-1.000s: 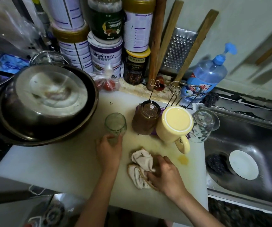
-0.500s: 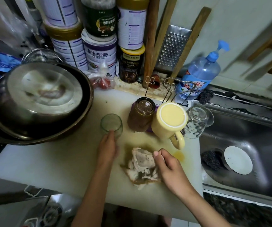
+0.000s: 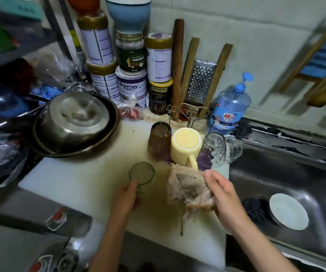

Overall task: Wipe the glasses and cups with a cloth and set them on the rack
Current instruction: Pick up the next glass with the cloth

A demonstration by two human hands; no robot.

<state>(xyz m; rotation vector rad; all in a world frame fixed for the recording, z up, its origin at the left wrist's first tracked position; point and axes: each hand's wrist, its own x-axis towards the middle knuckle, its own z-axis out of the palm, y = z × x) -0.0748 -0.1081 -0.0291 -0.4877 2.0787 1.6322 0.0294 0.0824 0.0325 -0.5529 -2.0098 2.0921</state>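
In front of the yellow mug, the left grip covers the lower part of a green glass, and the cloth hides some fingers of the right grip. Behind the mug, the wire rack shows only its top loops, its base screened by the mug and a brown glass. Both forearms run off the bottom edge; shelf goods far left of the mug are blurred, and tin labels behind it are too small to read.

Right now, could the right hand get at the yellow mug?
Probably yes. The right hand is just in front of the mug, whose handle points toward it, with only the cloth it pinches hanging between them.
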